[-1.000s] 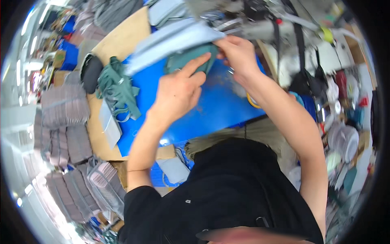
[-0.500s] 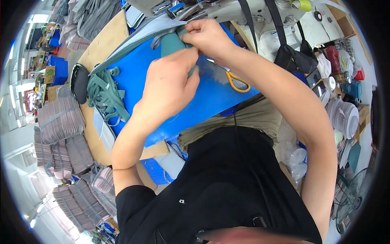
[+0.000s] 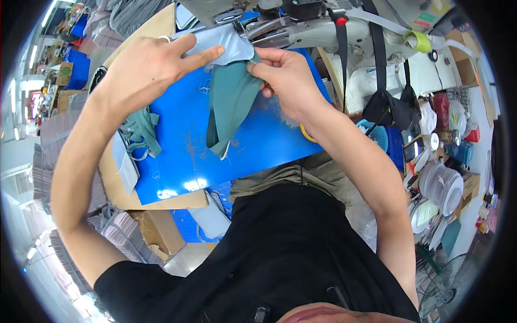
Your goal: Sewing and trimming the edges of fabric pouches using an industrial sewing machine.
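Note:
Near the sewing machine [image 3: 291, 35], a light blue-grey fabric piece [image 3: 229, 43] lies with a green fabric strip [image 3: 231, 102] looped down from its edge. At the piece's left side, my left hand [image 3: 145, 64] has its finger and thumb closed on the pale fabric, and its other fingers are hidden. My right hand [image 3: 288, 78] pinches the corner where the strip meets that fabric. Loose threads hang from the strip's lower end. Below my right wrist shows a bit of a yellow scissor handle [image 3: 307, 133]; the rest is hidden.
A blue work surface [image 3: 177, 124] spreads below the fabric. More green strips [image 3: 142, 132] are heaped at its left. A black bag [image 3: 390, 110] hangs at the right, beside a light blue basket [image 3: 375, 134]. Bundled grey stacks [image 3: 51, 161] stand at the far left.
My left hand has moved left and up, from the green strip onto the pale fabric. The strip now hangs in view. My right hand has shifted slightly right and down, covering most of the scissors.

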Motion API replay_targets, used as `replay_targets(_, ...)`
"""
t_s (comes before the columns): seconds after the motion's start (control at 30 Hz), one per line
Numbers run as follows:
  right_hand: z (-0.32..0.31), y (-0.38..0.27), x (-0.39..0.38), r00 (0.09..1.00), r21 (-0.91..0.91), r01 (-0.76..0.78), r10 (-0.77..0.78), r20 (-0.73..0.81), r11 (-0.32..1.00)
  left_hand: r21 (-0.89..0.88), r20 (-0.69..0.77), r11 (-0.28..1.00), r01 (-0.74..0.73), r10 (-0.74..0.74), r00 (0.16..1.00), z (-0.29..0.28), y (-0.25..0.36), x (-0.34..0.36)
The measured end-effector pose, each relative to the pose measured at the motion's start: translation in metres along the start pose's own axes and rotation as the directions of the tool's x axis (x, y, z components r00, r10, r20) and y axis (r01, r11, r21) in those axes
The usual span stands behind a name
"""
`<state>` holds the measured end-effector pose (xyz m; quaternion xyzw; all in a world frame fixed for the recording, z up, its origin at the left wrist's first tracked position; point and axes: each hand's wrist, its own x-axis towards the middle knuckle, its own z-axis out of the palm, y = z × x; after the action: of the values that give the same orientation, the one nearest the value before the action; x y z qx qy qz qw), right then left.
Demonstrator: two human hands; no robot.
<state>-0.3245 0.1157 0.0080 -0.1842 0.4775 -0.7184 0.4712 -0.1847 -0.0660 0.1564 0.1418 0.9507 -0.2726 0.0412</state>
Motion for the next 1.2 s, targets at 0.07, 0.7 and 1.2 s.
replay_targets(0.07, 0.003, -0.001, 0.001, 0.999, 0.018, -0.018, 0.019, -0.029, 1.0, 0.043, 0.043, 0.998, -0.037, 0.035, 0.998, -0.01, -0.001, 0.003)
replay_targets(0.7, 0.002, 0.029, -0.006, 0.973, 0.003, 0.209, -0.207, -0.098, 0.978, -0.191, 0.048, 0.932, 0.308, -0.305, 0.951, -0.013, 0.088, 0.046)
replay_targets(1.2, -0.016, 0.034, -0.023, 0.878, -0.489, 0.403, -0.478, -0.032, 0.773, -0.618, 0.049, 0.512, 0.596, -0.732, 0.679, 0.01, 0.125, 0.069)
